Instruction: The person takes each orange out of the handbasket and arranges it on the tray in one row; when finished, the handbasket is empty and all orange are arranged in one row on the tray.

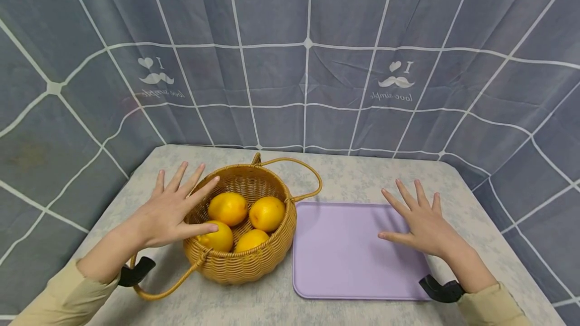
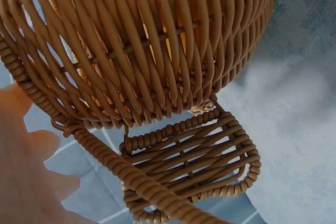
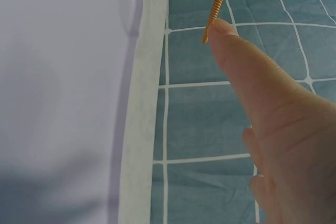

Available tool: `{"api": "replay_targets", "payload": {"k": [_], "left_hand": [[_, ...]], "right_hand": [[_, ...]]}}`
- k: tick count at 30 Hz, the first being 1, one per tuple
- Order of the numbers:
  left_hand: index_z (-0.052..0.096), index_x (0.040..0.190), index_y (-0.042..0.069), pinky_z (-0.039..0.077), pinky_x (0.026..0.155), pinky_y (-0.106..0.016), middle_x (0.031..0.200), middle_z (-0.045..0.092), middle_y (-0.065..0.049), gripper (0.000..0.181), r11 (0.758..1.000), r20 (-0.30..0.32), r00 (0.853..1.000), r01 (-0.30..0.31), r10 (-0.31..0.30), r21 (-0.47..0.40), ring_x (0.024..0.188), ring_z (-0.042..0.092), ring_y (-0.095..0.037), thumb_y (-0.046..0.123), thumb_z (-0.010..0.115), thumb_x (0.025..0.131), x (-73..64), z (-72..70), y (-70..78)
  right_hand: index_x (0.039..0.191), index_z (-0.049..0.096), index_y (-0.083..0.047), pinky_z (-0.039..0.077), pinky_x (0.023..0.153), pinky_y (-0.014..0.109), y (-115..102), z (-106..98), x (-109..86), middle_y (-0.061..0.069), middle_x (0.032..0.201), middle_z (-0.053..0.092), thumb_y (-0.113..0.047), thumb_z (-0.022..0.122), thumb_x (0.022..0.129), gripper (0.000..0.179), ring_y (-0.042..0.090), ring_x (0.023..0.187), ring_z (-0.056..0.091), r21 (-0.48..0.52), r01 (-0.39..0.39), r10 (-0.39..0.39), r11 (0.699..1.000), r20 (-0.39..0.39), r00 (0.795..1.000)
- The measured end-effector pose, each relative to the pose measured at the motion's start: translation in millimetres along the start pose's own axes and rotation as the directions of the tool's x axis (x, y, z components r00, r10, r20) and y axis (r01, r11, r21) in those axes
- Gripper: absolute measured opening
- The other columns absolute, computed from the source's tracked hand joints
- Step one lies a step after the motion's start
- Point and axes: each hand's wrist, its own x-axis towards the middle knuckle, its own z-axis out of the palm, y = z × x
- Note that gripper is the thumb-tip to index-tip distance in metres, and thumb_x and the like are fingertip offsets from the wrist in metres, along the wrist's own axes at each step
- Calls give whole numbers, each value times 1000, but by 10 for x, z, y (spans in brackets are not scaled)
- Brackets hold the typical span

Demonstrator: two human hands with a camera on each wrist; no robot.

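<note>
A round wicker basket [image 1: 244, 270] stands left of centre on the table, its two loop handles folded outward. Inside it lie several yellow lemons [image 1: 267, 214]. Fingers spread, my left hand [image 1: 167, 215] hovers at the basket's left rim, with the thumb over one lemon; it holds nothing. The left wrist view shows the woven side of the basket [image 2: 157, 40] close up. To the right, a flat lilac tray [image 1: 349, 260] lies beside the basket. My right hand [image 1: 426, 228], also with spread fingers, hovers above the tray's right side and grips nothing.
The table [image 1: 358, 175] has a pale patterned cover. Grey curtains [image 1: 276, 74] with white grid lines hang behind it and at both sides. One basket handle [image 1: 317, 177] reaches over toward the tray's back left corner; the other handle [image 1: 176, 283] extends beneath my left wrist.
</note>
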Motion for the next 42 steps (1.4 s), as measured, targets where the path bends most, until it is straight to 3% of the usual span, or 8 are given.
{"api": "replay_targets", "payload": {"k": [5, 14, 22, 30, 33, 35, 38, 42], "left_hand": [[19, 151, 22, -18, 97, -66, 155, 2, -15, 85, 1000, -6, 1000, 9, -9, -3, 139, -15, -36, 62, 54, 84, -46, -10, -19], [17, 151, 20, -19, 98, -64, 156, -1, -14, 88, 999, -21, 999, 29, -29, -15, 139, -17, -34, 61, 55, 84, -111, -18, -28], [6, 152, 21, -18, 101, -61, 155, -10, -10, 89, 996, -36, 998, 39, -42, -85, 139, -18, -33, 54, 57, 87, -214, -68, -4], [0, 152, 21, -12, 109, -49, 156, -11, -8, 91, 976, -128, 991, 6, -35, -220, 141, -12, -30, 39, 63, 88, -360, -111, 8], [2, 152, 21, -6, 111, -49, 156, -7, -7, 90, 948, -168, 984, -3, -53, -318, 142, -7, -29, 30, 65, 87, -407, -100, -2], [3, 152, 24, 0, 109, -56, 157, -4, -5, 90, 914, -177, 980, 8, -87, -406, 142, -4, -29, 25, 66, 87, -435, -83, -2], [5, 151, 31, 8, 101, -69, 157, 1, 0, 90, 833, -165, 973, 44, -161, -552, 142, 1, -28, 19, 67, 86, -477, -46, 10], [12, 150, 35, 14, 97, -71, 155, 13, 2, 87, 737, -175, 952, 69, -250, -672, 140, 11, -18, 14, 68, 86, -506, 28, 35]], "right_hand": [[151, 15, -29, -9, 93, 75, 0, -16, 0, 18, 155, 5, -70, 58, 76, 96, 47, 136, -14, -11, 4, -4, 1000, -1, 1000], [151, 16, -27, -7, 94, 75, 1, -31, 3, 17, 155, 4, -69, 59, 76, 96, 44, 137, -15, 3, 5, -5, 1000, -4, 1000], [152, 12, -26, -2, 104, 66, -55, -78, 63, 12, 156, -4, -60, 64, 79, 95, 34, 139, -16, 155, 69, -69, 985, -5, 998], [151, 9, -30, 22, 99, 66, -232, -159, 228, 4, 157, -2, -49, 68, 82, 92, 34, 141, 4, 375, 99, -107, 922, 1, 994], [151, 9, -32, 25, 102, 60, -354, -186, 324, 1, 156, 4, -43, 68, 84, 90, 30, 141, 12, 450, 134, -136, 883, -29, 990], [151, 10, -30, 27, 104, 54, -445, -195, 399, 0, 156, 9, -38, 69, 85, 88, 27, 140, 18, 502, 175, -167, 847, -61, 984], [150, 15, -27, 31, 105, 45, -602, -201, 515, 1, 154, 17, -26, 70, 86, 84, 24, 137, 25, 599, 242, -221, 764, -110, 969], [149, 22, -23, 35, 104, 40, -851, -227, 666, 0, 150, 27, -14, 68, 87, 77, 24, 134, 33, 708, 311, -283, 634, -162, 945]]}}
